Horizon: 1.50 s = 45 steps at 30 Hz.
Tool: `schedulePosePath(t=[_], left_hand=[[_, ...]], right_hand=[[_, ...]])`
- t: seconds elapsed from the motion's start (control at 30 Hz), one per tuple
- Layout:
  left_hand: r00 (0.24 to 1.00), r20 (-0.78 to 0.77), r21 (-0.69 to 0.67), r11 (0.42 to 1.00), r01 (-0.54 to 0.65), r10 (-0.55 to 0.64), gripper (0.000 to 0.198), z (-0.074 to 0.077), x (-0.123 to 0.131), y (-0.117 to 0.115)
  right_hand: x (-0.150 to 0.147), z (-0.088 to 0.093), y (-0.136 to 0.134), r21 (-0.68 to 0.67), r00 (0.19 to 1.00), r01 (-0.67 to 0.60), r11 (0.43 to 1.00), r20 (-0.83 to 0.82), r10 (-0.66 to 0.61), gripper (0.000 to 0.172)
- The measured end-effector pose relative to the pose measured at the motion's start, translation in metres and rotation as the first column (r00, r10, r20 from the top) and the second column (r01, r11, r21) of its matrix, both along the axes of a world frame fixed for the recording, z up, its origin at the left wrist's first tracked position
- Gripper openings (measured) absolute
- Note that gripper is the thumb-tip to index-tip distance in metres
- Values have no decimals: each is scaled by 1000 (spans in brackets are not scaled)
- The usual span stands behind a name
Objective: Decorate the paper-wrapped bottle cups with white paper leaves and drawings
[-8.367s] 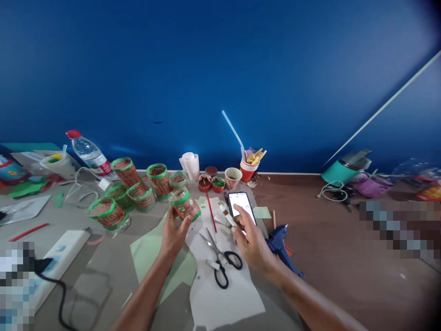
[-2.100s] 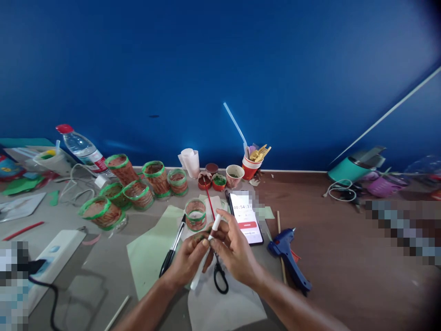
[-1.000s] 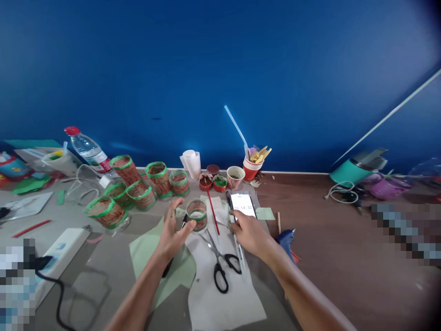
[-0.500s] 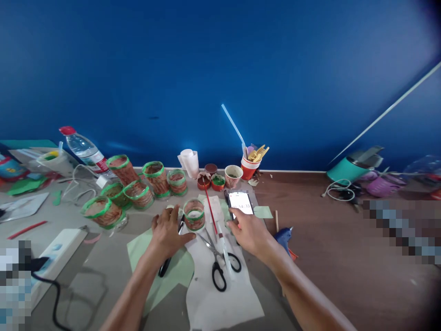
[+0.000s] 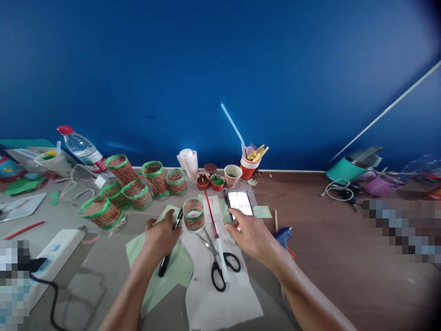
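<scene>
My left hand [image 5: 159, 236] is closed around a black pen [image 5: 164, 264] that lies slanted on a pale green sheet [image 5: 179, 271]. Just right of that hand stands a small jar with green bands [image 5: 193, 214]. My right hand [image 5: 251, 235] holds nothing; its fingers are stretched out, with one fingertip at the lower edge of a lit phone [image 5: 240, 202]. Between my hands lie black-handled scissors [image 5: 217, 264] and a white marker [image 5: 220, 255] on white paper [image 5: 223, 299].
Several green-rimmed woven jars [image 5: 120, 193] cluster at the left, behind them a water bottle [image 5: 82, 148]. Small cups [image 5: 233, 175] stand by the blue wall. A red stick [image 5: 207, 204] lies beside the jar, a blue glue gun [image 5: 284, 234] right of my right hand, and a black cable [image 5: 57, 294] at front left.
The white marker I held in both hands two seconds ago now lies by the scissors. My left hand dropped onto the black pen and closed; my right hand reached to the phone.
</scene>
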<state>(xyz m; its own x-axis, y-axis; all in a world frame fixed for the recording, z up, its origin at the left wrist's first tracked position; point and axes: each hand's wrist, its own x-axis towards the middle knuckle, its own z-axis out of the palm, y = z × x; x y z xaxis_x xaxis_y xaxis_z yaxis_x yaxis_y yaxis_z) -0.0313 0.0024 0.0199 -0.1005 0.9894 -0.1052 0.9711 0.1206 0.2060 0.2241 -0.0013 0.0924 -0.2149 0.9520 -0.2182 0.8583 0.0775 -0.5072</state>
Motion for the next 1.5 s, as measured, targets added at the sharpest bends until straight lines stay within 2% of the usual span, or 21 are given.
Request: schedulePosePath(t=[0.1, 0.17, 0.23, 0.3, 0.33, 0.4, 0.47, 0.53, 0.67, 0.77, 0.83, 0.9, 0.97, 1.0, 1.07, 1.13, 1.23, 1.3, 1.37, 1.43, 1.5], left_hand=[[976, 196, 184, 975, -126, 89, 44, 3, -7, 4], [902, 422, 244, 947, -209, 90, 47, 8, -8, 5], [732, 679, 224, 931, -289, 64, 54, 15, -5, 4], [472, 882, 178, 925, -337, 2, 60, 23, -1, 1], [366, 930, 178, 916, -359, -38, 61, 26, 2, -1], [238, 965, 202, 894, -401, -111, 59, 31, 8, -6], [173, 972, 219, 876, -430, -159, 57, 35, 15, -12], [142, 971, 235, 873, -426, -192, 62, 37, 23, -17], [168, 960, 277, 861, -427, -225, 64, 40, 40, -29], [157, 956, 290, 864, -411, -247, 63, 37, 49, -40], [179, 946, 320, 859, -398, -270, 57, 33, 52, -45], [236, 910, 412, 809, -419, -341, 48, 28, 52, -46], [310, 850, 526, 713, -464, -426, 44, 20, 48, -41], [364, 828, 560, 682, -472, -428, 43, 16, 46, -37], [453, 812, 562, 699, -442, -367, 48, 7, 39, -28], [522, 798, 512, 794, -327, -300, 55, -3, 32, -18], [592, 760, 430, 891, -147, -269, 76, -13, 28, -10], [638, 738, 355, 931, -90, -220, 89, -16, 30, -9], [670, 727, 286, 954, -92, -153, 94, -17, 33, -8], [680, 724, 261, 959, -112, -117, 86, -17, 37, -6], [686, 717, 284, 951, -123, -125, 68, -16, 39, -3]], right_hand=[[0, 4, -3, 19, 999, -10, 1000, -50, 11, 46], [0, 6, -6, 34, 994, -38, 999, -106, 42, 44], [-2, 7, -12, 67, 976, -110, 992, -183, 120, 45], [-6, 5, -19, 155, 939, -203, 967, -251, 237, 47], [-9, 2, -23, 227, 914, -249, 941, -266, 306, 48], [-17, -6, -32, 399, 861, -333, 854, -241, 448, 49], [-26, -18, -39, 553, 807, -401, 730, -164, 568, 50], [-34, -28, -44, 644, 762, -450, 618, -83, 642, 53], [-43, -39, -48, 679, 698, -553, 483, 61, 714, 55], [-46, -41, -48, 722, 676, -546, 426, 79, 733, 44], [-46, -41, -47, 773, 679, -486, 409, 40, 733, 37], [-42, -40, -45, 843, 685, -379, 382, -22, 728, 34], [-36, -38, -42, 894, 691, -257, 367, -96, 716, 36], [-32, -37, -40, 903, 701, -201, 379, -138, 700, 38], [-24, -35, -36, 891, 715, -100, 442, -245, 655, 44], [-18, -34, -32, 847, 705, 33, 531, -396, 588, 46], [-14, -32, -26, 725, 650, 282, 629, -626, 430, 36], [-12, -31, -22, 630, 631, 438, 641, -724, 281, 25], [-10, -31, -18, 562, 608, 545, 622, -776, 168, 13], [-9, -31, -14, 509, 564, 605, 613, -817, 121, 5], [-8, -32, -12, 452, 489, 622, 639, -862, 134, 4]])
